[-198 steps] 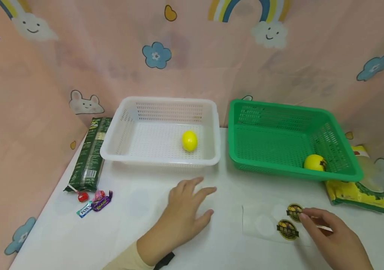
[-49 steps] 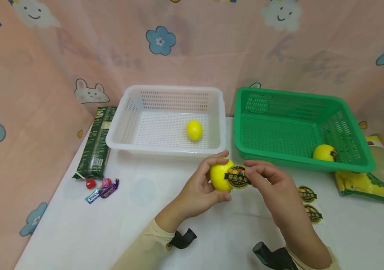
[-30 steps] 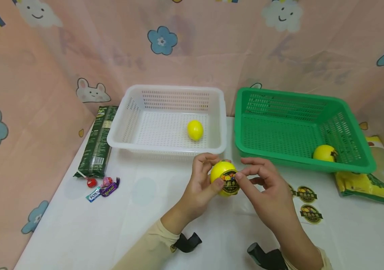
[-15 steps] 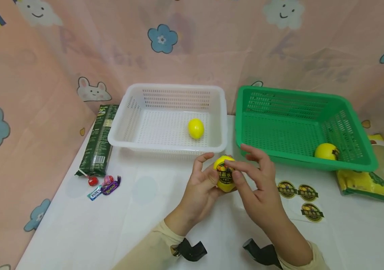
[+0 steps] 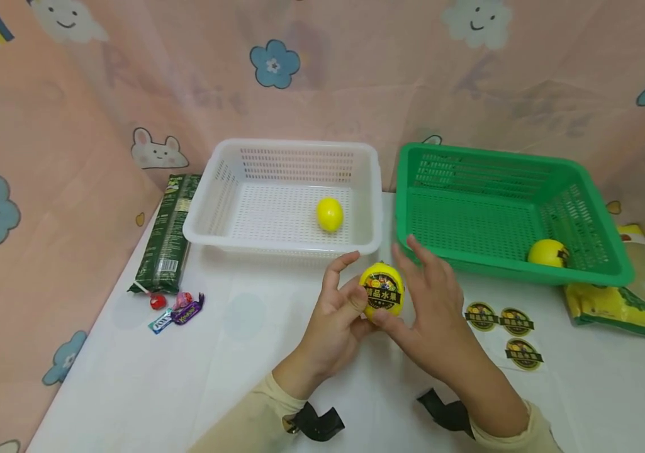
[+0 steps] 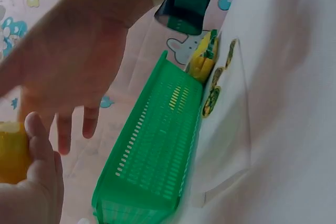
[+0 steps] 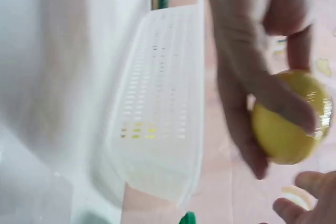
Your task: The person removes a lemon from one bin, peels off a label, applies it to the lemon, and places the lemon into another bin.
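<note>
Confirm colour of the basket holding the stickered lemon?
Green basket, with the lemon in its right corner; head view shows it best.

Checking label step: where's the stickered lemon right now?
In the head view the stickered lemon sits mid-table, held between the left hand and right hand, just in front of the gap between the white basket and green basket.

The round sticker (image 5: 381, 296) on the yellow lemon (image 5: 381, 297) between both hands reads "精品水果"; other print is illegible.
</note>
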`<control>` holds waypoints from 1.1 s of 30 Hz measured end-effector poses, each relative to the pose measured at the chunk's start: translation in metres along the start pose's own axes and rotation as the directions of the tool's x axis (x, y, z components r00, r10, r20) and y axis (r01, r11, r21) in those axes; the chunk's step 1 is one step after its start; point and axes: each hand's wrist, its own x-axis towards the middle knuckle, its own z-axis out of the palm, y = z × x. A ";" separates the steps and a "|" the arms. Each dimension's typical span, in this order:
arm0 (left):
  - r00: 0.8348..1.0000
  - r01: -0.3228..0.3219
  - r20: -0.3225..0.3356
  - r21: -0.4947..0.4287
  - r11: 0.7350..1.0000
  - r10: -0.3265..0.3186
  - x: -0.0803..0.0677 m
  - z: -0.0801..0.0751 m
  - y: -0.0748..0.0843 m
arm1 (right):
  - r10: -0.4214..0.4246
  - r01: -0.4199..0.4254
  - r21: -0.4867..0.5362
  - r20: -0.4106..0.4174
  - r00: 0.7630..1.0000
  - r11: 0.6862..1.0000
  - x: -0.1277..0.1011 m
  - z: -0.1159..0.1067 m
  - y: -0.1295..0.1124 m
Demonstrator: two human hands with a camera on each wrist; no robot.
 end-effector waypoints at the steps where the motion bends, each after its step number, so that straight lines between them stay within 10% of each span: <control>1: 1.000 0.000 0.000 0.001 1.000 0.000 0.001 -0.001 0.000 | -0.001 0.002 0.047 -0.009 1.000 0.999 0.000 -0.002 -0.001; 9: 0.999 -0.024 0.034 -0.012 1.000 0.025 -0.003 0.001 0.002 | -0.186 0.209 0.219 -0.123 0.975 0.953 0.001 0.016 0.001; 18: 0.997 -0.054 0.058 0.080 0.995 0.049 -0.009 -0.001 0.005 | -0.065 0.066 0.093 -0.012 0.998 0.993 0.000 0.002 0.011; 27: 0.982 -0.188 0.059 0.203 0.961 0.179 -0.005 0.000 -0.001 | -0.003 0.063 0.315 -0.187 0.982 0.947 -0.003 0.020 -0.011; 33: 0.976 -0.214 0.082 0.240 0.947 0.200 -0.006 0.001 -0.003 | 0.146 -0.112 0.286 -0.100 0.984 0.952 -0.005 0.028 -0.011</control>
